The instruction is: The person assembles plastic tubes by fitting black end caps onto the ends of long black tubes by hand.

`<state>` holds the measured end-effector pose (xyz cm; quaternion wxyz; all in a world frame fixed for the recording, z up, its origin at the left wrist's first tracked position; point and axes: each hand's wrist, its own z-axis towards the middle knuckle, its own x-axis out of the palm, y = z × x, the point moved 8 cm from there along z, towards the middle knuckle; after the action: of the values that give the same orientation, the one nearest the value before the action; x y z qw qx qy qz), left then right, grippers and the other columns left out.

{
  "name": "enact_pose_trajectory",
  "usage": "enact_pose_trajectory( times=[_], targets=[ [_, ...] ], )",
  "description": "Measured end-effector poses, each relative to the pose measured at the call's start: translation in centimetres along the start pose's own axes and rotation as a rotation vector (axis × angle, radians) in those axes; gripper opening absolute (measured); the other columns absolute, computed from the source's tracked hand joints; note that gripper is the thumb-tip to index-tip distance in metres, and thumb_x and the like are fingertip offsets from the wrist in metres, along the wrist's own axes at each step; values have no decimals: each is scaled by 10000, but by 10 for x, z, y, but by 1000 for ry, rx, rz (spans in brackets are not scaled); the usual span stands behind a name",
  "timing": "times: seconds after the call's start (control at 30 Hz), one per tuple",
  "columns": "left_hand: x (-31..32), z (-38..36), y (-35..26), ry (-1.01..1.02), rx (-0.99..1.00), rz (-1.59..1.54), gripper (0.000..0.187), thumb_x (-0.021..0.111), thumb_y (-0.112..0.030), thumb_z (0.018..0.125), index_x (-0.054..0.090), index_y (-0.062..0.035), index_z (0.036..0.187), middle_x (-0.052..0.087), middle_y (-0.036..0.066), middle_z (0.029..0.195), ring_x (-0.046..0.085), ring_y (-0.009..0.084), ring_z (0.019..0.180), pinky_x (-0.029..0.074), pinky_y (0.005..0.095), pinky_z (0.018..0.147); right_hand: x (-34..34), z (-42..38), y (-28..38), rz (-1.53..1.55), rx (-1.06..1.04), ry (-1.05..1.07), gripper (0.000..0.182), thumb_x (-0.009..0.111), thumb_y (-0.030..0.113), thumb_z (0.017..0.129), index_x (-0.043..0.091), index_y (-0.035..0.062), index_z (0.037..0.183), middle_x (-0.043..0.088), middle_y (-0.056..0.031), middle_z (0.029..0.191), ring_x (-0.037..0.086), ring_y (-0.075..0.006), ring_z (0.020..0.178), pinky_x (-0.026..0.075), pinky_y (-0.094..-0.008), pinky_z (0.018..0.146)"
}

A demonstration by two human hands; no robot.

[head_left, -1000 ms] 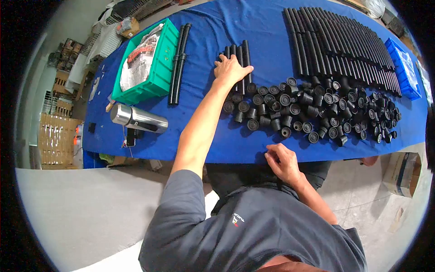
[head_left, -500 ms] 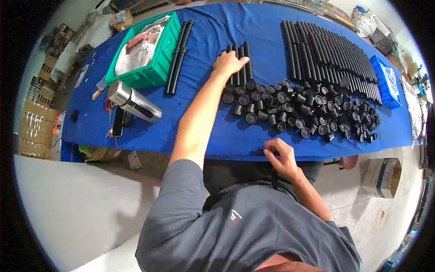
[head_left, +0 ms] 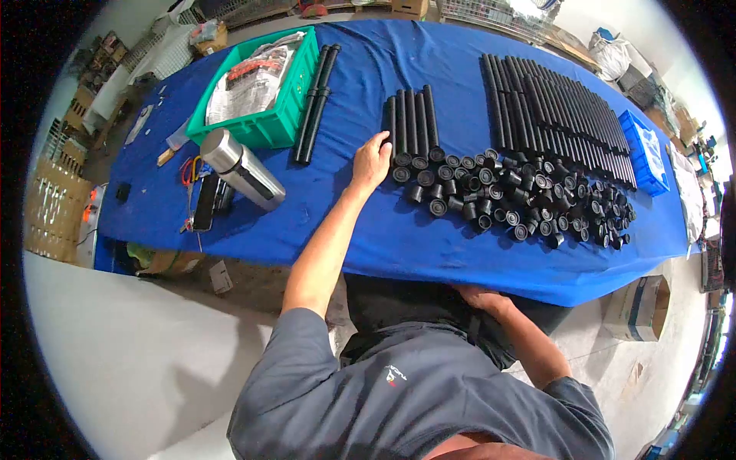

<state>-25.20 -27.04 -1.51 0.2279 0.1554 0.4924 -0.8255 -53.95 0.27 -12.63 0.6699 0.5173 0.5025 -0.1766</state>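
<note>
Beside the lower left end of a short row of black tubes (head_left: 409,126), my left hand (head_left: 371,163) rests with its fingers stretched out, at the leftmost tube, and not wrapped round it. Round black caps (head_left: 485,176) lie below the row and spread to the right. My right hand (head_left: 480,297) is low at the table's front edge, near my lap; its fingers are hidden under the blue cloth's edge.
A green crate (head_left: 257,130) with newspaper, long black tubes (head_left: 310,115), a steel flask (head_left: 244,170) and a phone (head_left: 205,203) are at the left. Stacked black tubes (head_left: 560,107) and a blue basket (head_left: 645,157) are at the right. A cardboard box (head_left: 636,308) stands on the floor.
My left hand has moved from the top of the tube row down and left to its side. My right hand has dropped from above the table's front edge to below it. The view has shifted slightly.
</note>
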Motion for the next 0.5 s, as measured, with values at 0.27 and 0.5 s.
enact_pose_trajectory(
  times=[0.27,0.5],
  targets=[
    [-10,-22,-13,-25,-45,-3,359,534,-191,1033,605,-1,1330,693,218,1263,668,385,1171,522,451,1016,-55,52,-88,-246,176,-105,453,517,414,1037,606,42,1279,660,-223,1241,624,-412,1122,486,-516,1007],
    [-8,-25,-2,-43,-76,129,417,417,-325,1084,595,-45,1337,729,212,1182,686,392,1125,539,477,962,-30,43,-89,-201,190,89,429,536,415,1028,651,42,1207,688,-214,1170,655,-401,1056,506,-516,973]
  ],
)
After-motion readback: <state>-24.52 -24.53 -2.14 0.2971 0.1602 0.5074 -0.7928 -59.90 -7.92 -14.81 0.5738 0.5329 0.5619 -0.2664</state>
